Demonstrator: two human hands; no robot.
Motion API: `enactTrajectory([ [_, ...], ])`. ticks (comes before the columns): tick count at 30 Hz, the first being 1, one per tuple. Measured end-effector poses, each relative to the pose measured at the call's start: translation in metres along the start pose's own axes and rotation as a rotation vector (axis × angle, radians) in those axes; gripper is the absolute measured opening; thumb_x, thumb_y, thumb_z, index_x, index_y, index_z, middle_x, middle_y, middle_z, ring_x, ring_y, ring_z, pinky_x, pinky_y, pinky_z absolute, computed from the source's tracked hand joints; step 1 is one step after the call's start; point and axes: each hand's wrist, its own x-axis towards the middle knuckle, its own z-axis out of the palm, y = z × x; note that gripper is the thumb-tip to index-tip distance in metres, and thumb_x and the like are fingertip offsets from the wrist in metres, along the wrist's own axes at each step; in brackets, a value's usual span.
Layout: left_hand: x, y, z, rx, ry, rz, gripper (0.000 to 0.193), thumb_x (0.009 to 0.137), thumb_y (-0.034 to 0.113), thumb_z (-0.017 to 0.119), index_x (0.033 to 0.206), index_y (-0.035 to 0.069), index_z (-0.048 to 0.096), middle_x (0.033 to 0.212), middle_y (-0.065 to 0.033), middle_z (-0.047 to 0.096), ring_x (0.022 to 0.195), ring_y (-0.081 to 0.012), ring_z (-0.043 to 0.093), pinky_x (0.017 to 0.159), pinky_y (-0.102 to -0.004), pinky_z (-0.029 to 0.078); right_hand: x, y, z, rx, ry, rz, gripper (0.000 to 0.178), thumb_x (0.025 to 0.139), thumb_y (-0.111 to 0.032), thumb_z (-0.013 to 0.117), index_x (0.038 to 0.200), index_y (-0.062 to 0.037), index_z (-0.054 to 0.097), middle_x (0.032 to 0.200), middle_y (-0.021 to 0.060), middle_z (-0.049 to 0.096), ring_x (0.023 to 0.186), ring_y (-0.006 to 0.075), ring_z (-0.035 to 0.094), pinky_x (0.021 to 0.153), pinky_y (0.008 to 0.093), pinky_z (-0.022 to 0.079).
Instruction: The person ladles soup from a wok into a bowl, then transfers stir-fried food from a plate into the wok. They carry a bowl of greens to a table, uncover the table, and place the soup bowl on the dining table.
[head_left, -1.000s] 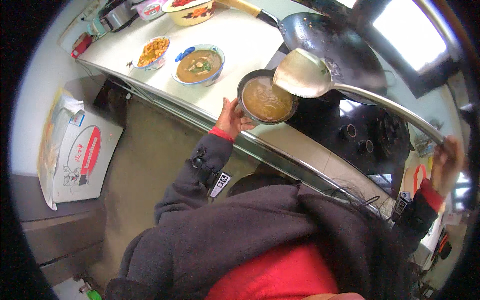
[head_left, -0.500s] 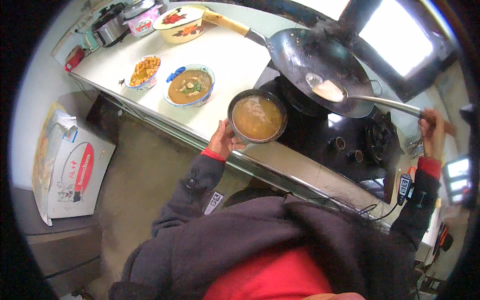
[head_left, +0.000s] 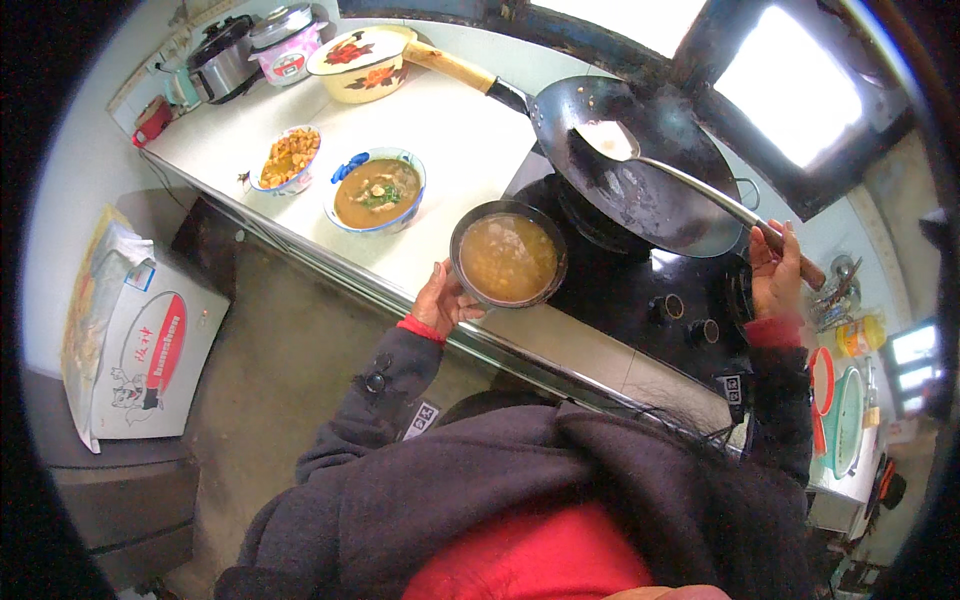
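Note:
My left hand grips a dark bowl of brownish soup by its left side, over the edge between counter and stove. In my right hand is the wooden-ended handle of a long metal ladle. The ladle's shiny head lies at the upper left inside a tilted black wok. A thin wet film shows on the wok's inner wall. Left of the held bowl, a blue-rimmed bowl of soup with green bits stands on the counter, a blue spoon handle at its rim.
A bowl of yellow-brown chunks, a flowered enamel pot and cookers stand on the white counter. The black stove lies under the wok. A green basket is at far right, a carton at left.
The ladle has moved up and left inside the wok, and my right hand has come left with it. The held bowl has shifted slightly down.

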Motion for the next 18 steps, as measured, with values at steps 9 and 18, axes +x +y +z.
enactTrajectory([
  [9, 0.0, -0.008, 0.006, -0.009, -0.007, 0.023, 0.065, 0.079, 0.053, 0.039, 0.125, 0.01, 0.026, 0.111, -0.0092, 0.045, 0.074, -0.0138, 0.053, 0.063, -0.0282, 0.052, 0.011, 0.009, 0.009, 0.105, -0.069, -0.034, 0.022, 0.078, -0.017, 0.056, 0.09, 0.0007, 0.052, 0.084, 0.011, 0.057, 0.071, 0.0208, 0.059, 0.062, 0.0254, 0.05],
  [18, -0.007, -0.005, 0.008, -0.005, 0.022, -0.002, 0.064, 0.079, 0.053, 0.039, 0.125, 0.01, 0.025, 0.113, -0.012, 0.043, 0.08, -0.019, 0.055, 0.065, -0.0304, 0.051, 0.015, 0.002, 0.007, 0.11, -0.12, -0.032, 0.02, 0.078, -0.015, 0.054, 0.09, 0.0007, 0.055, 0.081, 0.0113, 0.059, 0.07, 0.0184, 0.059, 0.062, 0.0235, 0.049],
])
